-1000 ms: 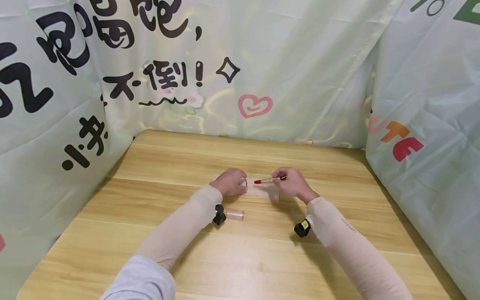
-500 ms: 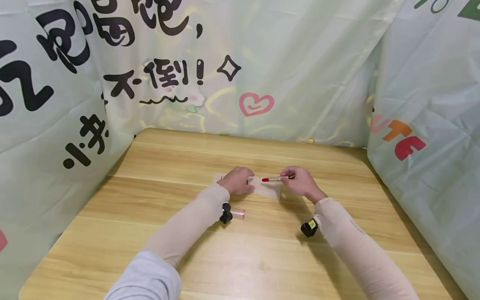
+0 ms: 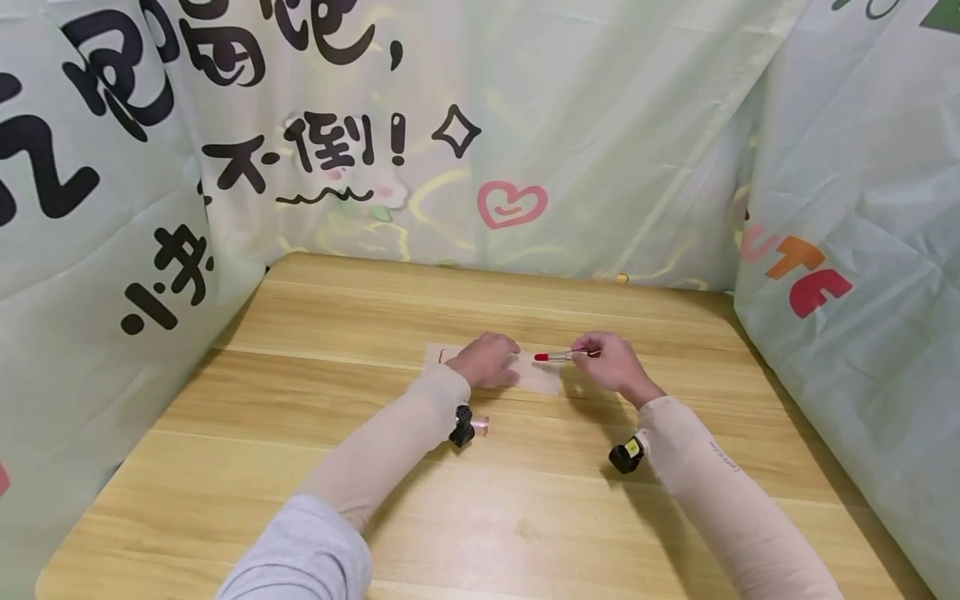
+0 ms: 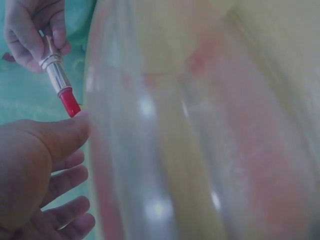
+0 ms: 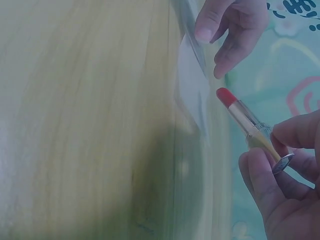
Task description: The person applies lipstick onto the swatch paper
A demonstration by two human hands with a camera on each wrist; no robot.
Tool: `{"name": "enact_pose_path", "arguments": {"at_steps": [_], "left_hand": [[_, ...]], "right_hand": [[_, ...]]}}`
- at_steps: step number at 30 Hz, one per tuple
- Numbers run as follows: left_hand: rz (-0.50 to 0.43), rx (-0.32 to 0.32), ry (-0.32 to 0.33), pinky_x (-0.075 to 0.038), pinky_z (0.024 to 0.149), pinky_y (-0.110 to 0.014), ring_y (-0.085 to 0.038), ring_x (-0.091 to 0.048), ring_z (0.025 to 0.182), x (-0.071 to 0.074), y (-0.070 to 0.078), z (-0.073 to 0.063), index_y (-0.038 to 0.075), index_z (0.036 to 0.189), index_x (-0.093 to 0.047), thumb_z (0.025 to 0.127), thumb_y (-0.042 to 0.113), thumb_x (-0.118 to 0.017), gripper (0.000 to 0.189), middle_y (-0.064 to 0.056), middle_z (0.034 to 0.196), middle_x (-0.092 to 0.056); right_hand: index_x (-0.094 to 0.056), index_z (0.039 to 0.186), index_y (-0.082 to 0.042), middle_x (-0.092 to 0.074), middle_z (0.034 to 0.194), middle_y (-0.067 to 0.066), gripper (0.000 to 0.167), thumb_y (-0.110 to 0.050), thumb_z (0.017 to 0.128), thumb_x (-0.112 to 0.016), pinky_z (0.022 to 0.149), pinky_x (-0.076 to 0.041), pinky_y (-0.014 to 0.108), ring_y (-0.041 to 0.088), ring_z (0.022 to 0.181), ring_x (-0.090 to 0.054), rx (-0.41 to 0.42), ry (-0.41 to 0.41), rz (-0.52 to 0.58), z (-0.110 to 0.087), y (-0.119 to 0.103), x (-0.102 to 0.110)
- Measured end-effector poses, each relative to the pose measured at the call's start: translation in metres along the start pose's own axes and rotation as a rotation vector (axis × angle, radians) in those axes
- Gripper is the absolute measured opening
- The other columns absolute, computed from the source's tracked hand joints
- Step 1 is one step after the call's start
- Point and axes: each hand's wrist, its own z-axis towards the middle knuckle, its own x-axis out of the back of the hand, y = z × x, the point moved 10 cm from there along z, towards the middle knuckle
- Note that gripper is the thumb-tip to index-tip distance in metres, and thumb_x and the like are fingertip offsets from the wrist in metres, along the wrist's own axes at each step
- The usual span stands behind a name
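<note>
My right hand (image 3: 611,362) pinches a lipstick (image 3: 555,357) by its base, the red bullet pointing left over a white sheet of paper (image 3: 546,382). In the right wrist view, the thumb and fingers close round the metallic end of the lipstick (image 5: 245,117). My left hand (image 3: 486,360) lies over the middle of the sheet, its fingers spread and loosely bent with nothing between them. A short red stroke (image 3: 440,356) shows at the paper's left end. Near the left wrist lies a clear pink cap (image 3: 482,426), partly hidden by the wrist camera; it looms large and blurred in the left wrist view.
The wooden table (image 3: 420,533) carries the paper and the cap. Pale printed curtains (image 3: 622,150) enclose its back and both sides. A black camera (image 3: 626,455) hangs at my right wrist, casting a shadow on the wood.
My left hand has slid right along the paper, uncovering its left end and the red stroke. The right hand has shifted right with the lipstick. The left wrist now covers more of the cap.
</note>
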Motion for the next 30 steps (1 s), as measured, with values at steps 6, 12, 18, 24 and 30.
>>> {"name": "enact_pose_path", "arguments": {"at_steps": [6, 12, 18, 24, 30], "left_hand": [[0.015, 0.003, 0.004, -0.031, 0.112, -0.034, -0.025, -0.042, 0.133, -0.004, 0.003, 0.004, 0.009, 0.135, -0.056, 0.091, 0.031, -0.069, 0.051, -0.006, 0.140, -0.052], [0.032, -0.012, 0.010, -0.033, 0.110, -0.033, -0.024, -0.044, 0.131, -0.006, 0.009, 0.005, 0.008, 0.132, -0.059, 0.091, 0.029, -0.071, 0.047, -0.005, 0.137, -0.055], [0.083, -0.042, 0.003, -0.035, 0.109, -0.032, -0.023, -0.046, 0.130, -0.009, 0.016, 0.006, 0.009, 0.131, -0.061, 0.092, 0.029, -0.069, 0.045, -0.003, 0.136, -0.056], [0.110, -0.050, -0.001, -0.039, 0.106, -0.031, -0.022, -0.050, 0.127, -0.010, 0.019, 0.005, 0.009, 0.129, -0.062, 0.091, 0.029, -0.071, 0.044, -0.003, 0.135, -0.057], [0.103, -0.042, -0.015, -0.043, 0.100, -0.030, -0.019, -0.054, 0.118, -0.010, 0.020, 0.005, 0.010, 0.122, -0.067, 0.091, 0.030, -0.070, 0.038, -0.001, 0.127, -0.062]], "right_hand": [[-0.068, 0.103, 0.000, -0.067, 0.096, 0.013, 0.017, -0.010, 0.090, -0.063, 0.071, -0.048, 0.032, 0.026, 0.086, -0.059, -0.019, 0.010, 0.012, 0.001, 0.004, -0.001], [-0.067, 0.103, 0.001, -0.067, 0.096, 0.014, 0.016, -0.007, 0.090, -0.063, 0.069, -0.049, 0.031, 0.025, 0.085, -0.059, -0.019, 0.012, 0.017, 0.002, 0.009, -0.004], [-0.067, 0.103, 0.000, -0.067, 0.098, 0.014, 0.016, -0.008, 0.090, -0.063, 0.072, -0.050, 0.033, 0.026, 0.087, -0.060, -0.017, 0.020, 0.006, 0.003, 0.011, -0.006], [-0.067, 0.104, 0.000, -0.067, 0.100, 0.015, 0.017, -0.010, 0.092, -0.062, 0.075, -0.051, 0.036, 0.027, 0.090, -0.060, -0.030, 0.016, 0.007, 0.001, 0.009, -0.006], [-0.067, 0.104, 0.000, -0.067, 0.099, 0.015, 0.017, -0.011, 0.092, -0.062, 0.074, -0.050, 0.036, 0.027, 0.090, -0.060, -0.028, 0.018, -0.010, 0.002, 0.008, -0.006]]}}
